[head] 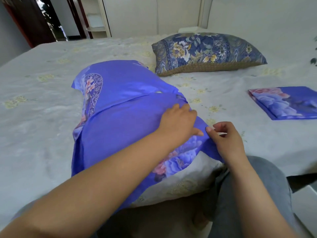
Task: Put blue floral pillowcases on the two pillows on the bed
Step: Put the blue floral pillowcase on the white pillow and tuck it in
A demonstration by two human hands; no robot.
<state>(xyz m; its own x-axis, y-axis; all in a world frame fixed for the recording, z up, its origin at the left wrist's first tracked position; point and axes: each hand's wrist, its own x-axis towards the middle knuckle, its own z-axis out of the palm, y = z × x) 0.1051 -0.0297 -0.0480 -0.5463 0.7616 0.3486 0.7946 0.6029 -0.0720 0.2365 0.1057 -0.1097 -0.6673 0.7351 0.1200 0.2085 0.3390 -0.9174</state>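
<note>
A pillow wrapped in a bright blue floral pillowcase lies lengthwise on the bed in front of me. My left hand rests on the case near its right side, fingers extended, thumb against the cloth. Beside it, my right hand pinches the case's loose edge between thumb and fingers. A second pillow with a darker blue and yellow flower cover lies further back. A folded blue floral pillowcase sits flat at the right.
The bed has a pale grey sheet with small yellow flowers. My knee in grey trousers is against the near edge. A white wardrobe and an open doorway stand behind the bed.
</note>
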